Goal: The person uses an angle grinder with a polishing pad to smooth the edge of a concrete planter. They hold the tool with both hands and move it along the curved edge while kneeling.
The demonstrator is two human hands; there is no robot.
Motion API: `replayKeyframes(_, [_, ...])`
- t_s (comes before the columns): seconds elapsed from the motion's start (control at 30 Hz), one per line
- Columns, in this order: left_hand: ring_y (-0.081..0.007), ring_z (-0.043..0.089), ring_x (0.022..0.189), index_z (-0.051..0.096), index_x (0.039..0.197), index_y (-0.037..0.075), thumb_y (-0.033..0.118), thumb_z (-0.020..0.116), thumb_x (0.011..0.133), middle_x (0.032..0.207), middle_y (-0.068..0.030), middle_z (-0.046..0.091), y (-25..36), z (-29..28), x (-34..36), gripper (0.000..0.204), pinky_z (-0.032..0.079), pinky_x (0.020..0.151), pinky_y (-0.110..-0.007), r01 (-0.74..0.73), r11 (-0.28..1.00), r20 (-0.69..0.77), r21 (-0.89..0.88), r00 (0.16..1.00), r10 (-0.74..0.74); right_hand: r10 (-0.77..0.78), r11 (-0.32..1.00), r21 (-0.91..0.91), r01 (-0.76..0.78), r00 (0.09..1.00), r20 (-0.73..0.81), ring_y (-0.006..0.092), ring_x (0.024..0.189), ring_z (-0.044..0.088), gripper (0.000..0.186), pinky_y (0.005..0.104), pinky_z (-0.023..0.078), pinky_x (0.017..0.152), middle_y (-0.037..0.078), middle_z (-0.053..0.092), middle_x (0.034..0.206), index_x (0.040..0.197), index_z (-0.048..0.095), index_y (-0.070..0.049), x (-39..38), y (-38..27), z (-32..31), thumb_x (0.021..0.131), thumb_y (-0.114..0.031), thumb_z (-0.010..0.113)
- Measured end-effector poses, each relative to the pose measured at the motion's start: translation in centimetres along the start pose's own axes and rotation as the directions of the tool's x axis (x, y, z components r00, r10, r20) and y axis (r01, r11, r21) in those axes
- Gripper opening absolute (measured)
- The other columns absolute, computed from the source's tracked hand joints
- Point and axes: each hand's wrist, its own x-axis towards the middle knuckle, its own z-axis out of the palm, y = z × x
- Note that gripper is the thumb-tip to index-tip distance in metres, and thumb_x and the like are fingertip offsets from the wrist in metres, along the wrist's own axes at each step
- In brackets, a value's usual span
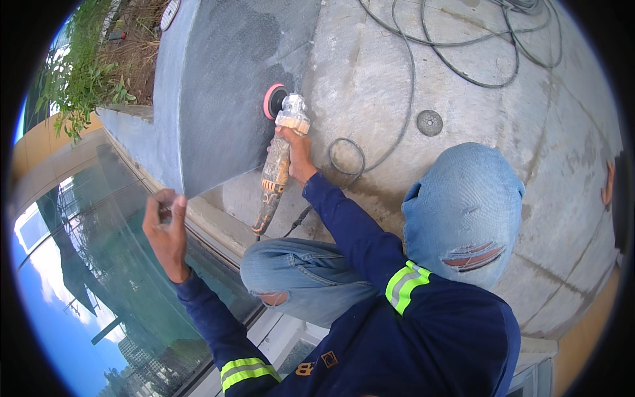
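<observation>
Your right grip [297,153] wraps the polisher [275,171], palm side hidden; I can't tell whether its pink disc [272,101] touches the grey wall [221,86]. Your half-curled left grip [167,233] hovers near the wall's corner, contents unclear. Your jacket's [430,337] orange lettering [305,368] appears foreshortened; grime obscures the polisher's casing.

Stained concrete floor [562,132] spreads toward two o'clock; reflective glass [126,264] fills eight o'clock; daylit plants [76,79] grow at ten.

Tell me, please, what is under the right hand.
The right hand grips a power tool; its silvery head and long body show beyond the grip, but the casing directly beneath the hand is covered.
</observation>
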Motion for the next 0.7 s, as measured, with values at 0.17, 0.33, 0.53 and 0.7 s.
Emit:
replayKeyframes(0.17, [-0.0355, 0.051, 0.135, 0.058, 0.142, 0.0, 0.058, 0.066, 0.099, 0.142, -0.0241, 0.055, -4.2, 3.0, 12.2, 0.072, 0.041, 0.11, -0.048, -0.165, 0.981, -0.102, 0.102, 0.979, 0.176, 0.014, 1.0, 0.024, -0.014, 1.0, 0.001, 0.0289, 0.072, 0.07, 0.038, 0.0457, 0.06, 0.065, 0.012, 0.064, 0.086, 0.11, 0.062, -0.002, 2.5, -0.8, -0.9, 0.084, -0.024, 0.078])
replayKeyframes(0.33, [-0.0399, 0.033, 0.15, 0.046, 0.154, -0.002, 0.069, 0.046, 0.104, 0.157, -0.0277, 0.041, -8.0, 7.2, 15.2, 0.087, 0.025, 0.125, -0.052, -0.103, 0.993, -0.112, -0.062, 0.989, 0.096, 0.033, 0.999, -0.021, -0.034, 0.999, -0.015, 0.0285, 0.072, 0.071, 0.038, 0.0447, 0.061, 0.064, 0.012, 0.065, 0.086, 0.111, 0.063, -0.002, 0.5, 0.9, -2.2, 0.084, -0.024, 0.079])
replayKeyframes(0.53, [-0.0392, 0.036, 0.15, 0.043, 0.157, -0.001, 0.072, 0.05, 0.101, 0.159, -0.0274, 0.042, -8.2, 7.0, 16.7, 0.093, 0.026, 0.125, -0.049, -0.072, 0.989, -0.051, -0.129, 0.997, 0.066, -0.032, 0.995, -0.096, 0.038, 0.997, 0.067, 0.0262, 0.07, 0.071, 0.039, 0.0409, 0.06, 0.062, 0.012, 0.067, 0.086, 0.111, 0.064, -0.002, -0.9, 0.2, -0.2, 0.083, -0.024, 0.08])
replayKeyframes(0.7, [-0.0405, 0.045, 0.144, 0.044, 0.158, 0.001, 0.076, 0.051, 0.096, 0.158, -0.0282, 0.046, -5.6, 7.6, 18.4, 0.097, 0.03, 0.123, -0.049, -0.055, 0.985, -0.077, -0.166, 0.996, 0.043, -0.054, 0.998, -0.041, 0.056, 0.997, 0.052, 0.0272, 0.071, 0.07, 0.037, 0.0435, 0.061, 0.065, 0.012, 0.066, 0.085, 0.111, 0.063, -0.001, 2.8, -2.7, 0.4, 0.084, -0.023, 0.078])
